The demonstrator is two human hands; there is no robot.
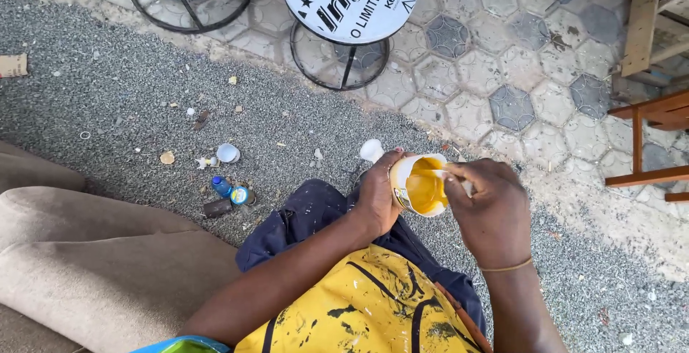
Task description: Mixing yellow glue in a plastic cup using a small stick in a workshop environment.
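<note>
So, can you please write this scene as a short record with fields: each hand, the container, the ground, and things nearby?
left hand: grips a small tin from the side
right hand: at the tin's rim, holding a pale stick
tin: open, tilted, yellow paint inside
ground: grey gravel, hexagonal paving beyond
nearby: small blue bottle, white cap, round sign stand, wooden frame, beige cushion

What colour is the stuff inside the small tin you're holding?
Yellow: the small tin, held by the left hand, is coated yellow inside, seen in the head view.
</note>
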